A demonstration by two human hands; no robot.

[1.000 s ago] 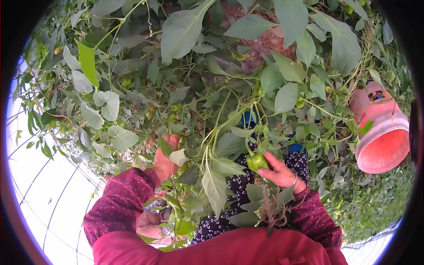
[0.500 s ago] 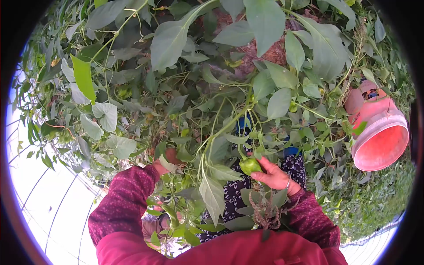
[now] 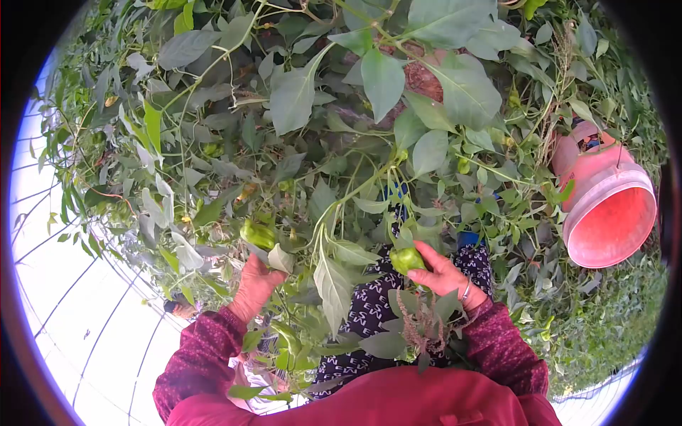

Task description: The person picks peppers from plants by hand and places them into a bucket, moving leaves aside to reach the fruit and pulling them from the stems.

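A green pepper [image 3: 406, 260] hangs by the stem below a branch. The fingers and thumb of my right hand [image 3: 442, 275] close on its right side. At the left, my left hand [image 3: 256, 287] is raised among the leaves, just below a second green pepper [image 3: 257, 234]. Its fingertips are partly hidden by that pepper and a pale curled leaf [image 3: 280, 259], so their grip does not show clearly. Broad leaves hang between the two hands.
A pink bucket [image 3: 611, 206] lies tilted at the right with its open mouth toward me. Dense pepper plants surround me. Dried weed stalks [image 3: 419, 326] stand below my right hand. Bright ribbed sheeting [image 3: 85, 319] shows at lower left.
My left hand, mostly hidden by leaves before, is in fuller view, with a green pepper now showing above it. My right hand stays on its pepper. The view has shifted slightly.
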